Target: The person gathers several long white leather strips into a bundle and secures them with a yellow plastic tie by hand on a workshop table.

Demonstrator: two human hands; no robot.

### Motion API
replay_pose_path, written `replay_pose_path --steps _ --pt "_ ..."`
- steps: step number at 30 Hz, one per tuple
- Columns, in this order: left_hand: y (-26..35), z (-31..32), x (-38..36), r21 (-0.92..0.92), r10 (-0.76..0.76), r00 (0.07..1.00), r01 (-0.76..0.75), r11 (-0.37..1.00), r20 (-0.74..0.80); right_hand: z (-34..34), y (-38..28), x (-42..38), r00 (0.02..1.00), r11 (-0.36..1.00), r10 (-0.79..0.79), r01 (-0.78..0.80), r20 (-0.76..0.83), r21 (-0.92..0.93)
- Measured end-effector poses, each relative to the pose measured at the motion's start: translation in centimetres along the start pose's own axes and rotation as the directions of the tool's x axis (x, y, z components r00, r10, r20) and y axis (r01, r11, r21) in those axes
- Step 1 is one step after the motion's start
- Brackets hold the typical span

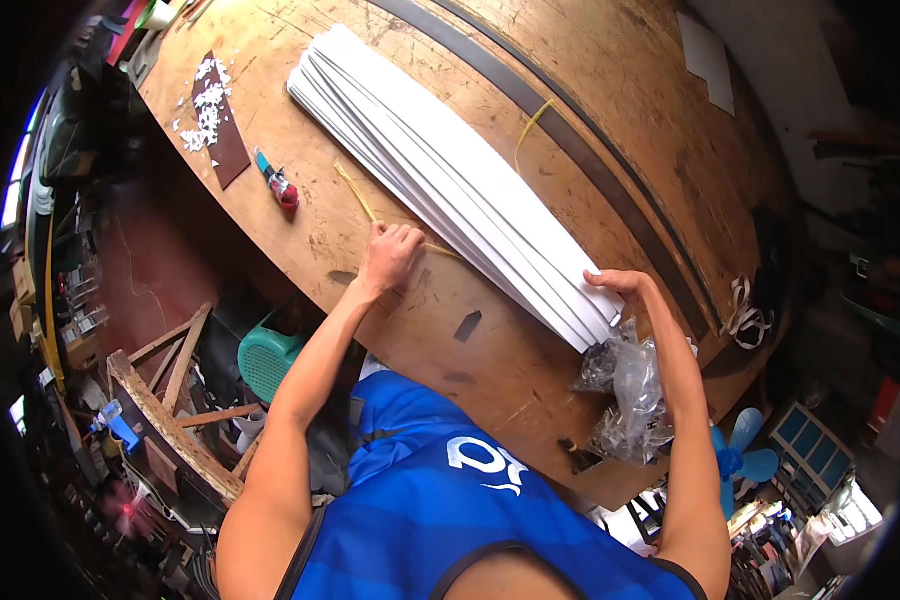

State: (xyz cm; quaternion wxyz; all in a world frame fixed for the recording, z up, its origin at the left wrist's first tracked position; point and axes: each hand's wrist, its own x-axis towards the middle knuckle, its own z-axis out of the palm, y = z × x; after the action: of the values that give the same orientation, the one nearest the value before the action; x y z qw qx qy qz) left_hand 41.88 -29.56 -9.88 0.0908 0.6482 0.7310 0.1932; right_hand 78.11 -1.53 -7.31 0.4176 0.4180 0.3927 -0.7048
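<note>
The fingers of the left hand (392, 256) are being curled shut around a thin yellow strap (362, 200), which is being pinched just beside the long side of a stack of white strips (450, 180). The fingers of the right hand (620, 285) are being bent over the near end of that stack, resting on its top corner; whether anything is being gripped there cannot be told. The stack is being kept flat on a round wooden table (610, 130), running diagonally away from the person, its leaves fanned slightly along the edge. It is judged to be light but long and floppy, the smooth sheets likely to slide over one another, so it would best be taken from both ends or supported under the middle. A crumpled clear plastic bag (625, 395) is lying just beside the near end. Farther off, a red-tipped tool (278, 183) and a dark strip scattered with white scraps (215, 115) are lying near the table's edge.
</note>
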Motion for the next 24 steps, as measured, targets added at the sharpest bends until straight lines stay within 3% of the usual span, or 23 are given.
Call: replay_pose_path --steps 5,7,9,12,15,17,18,21,22,24 --pt "-1.8 -0.1 0.2 -0.095 -0.096 0.995 0.095 0.991 -0.006 0.1 -0.1 0.0 0.997 0.999 0.001 -0.004 -0.076 -0.041" --pt "-1.7 -0.3 0.3 -0.180 -0.185 0.979 0.197 0.964 0.082 -0.1 0.4 0.4 0.992 1.000 -0.025 0.024 -0.124 -0.013" --pt "-1.5 -0.5 0.5 -0.202 -0.180 0.981 0.192 0.960 0.078 0.1 0.7 0.7 0.990 0.995 -0.094 0.096 -0.102 0.017" --pt "-1.5 -0.7 0.7 -0.222 -0.200 0.975 0.217 0.950 0.096 0.8 0.3 0.3 0.954 0.980 -0.175 0.192 -0.242 0.047" --pt "-2.5 -0.4 0.9 -0.288 -0.192 0.964 0.240 0.927 0.184 0.3 0.7 1.0 0.953 0.980 -0.105 0.148 -0.285 0.133" --pt "-2.6 -1.0 1.3 -0.277 -0.158 0.967 0.210 0.938 0.198 1.8 -1.0 0.1 0.918 0.996 0.077 -0.089 -0.388 -0.013" --pt "-2.7 -1.2 1.4 -0.318 -0.160 0.963 0.225 0.921 0.219 1.8 -1.0 0.6 0.883 0.991 0.101 -0.132 -0.458 -0.037" --pt "-2.9 -2.0 1.9 -0.338 -0.125 0.967 0.196 0.921 0.221 3.3 -2.6 -0.7 0.840 0.973 0.127 -0.208 -0.527 -0.097" --pt "-3.0 -2.1 2.1 -0.334 -0.125 0.964 0.200 0.921 0.233 2.5 -1.4 0.3 0.832 0.979 0.075 -0.168 -0.550 -0.119" --pt "-2.9 -2.3 2.2 -0.337 -0.127 0.959 0.210 0.918 0.253 3.0 -1.5 0.4 0.740 0.954 0.081 -0.251 -0.667 -0.163"
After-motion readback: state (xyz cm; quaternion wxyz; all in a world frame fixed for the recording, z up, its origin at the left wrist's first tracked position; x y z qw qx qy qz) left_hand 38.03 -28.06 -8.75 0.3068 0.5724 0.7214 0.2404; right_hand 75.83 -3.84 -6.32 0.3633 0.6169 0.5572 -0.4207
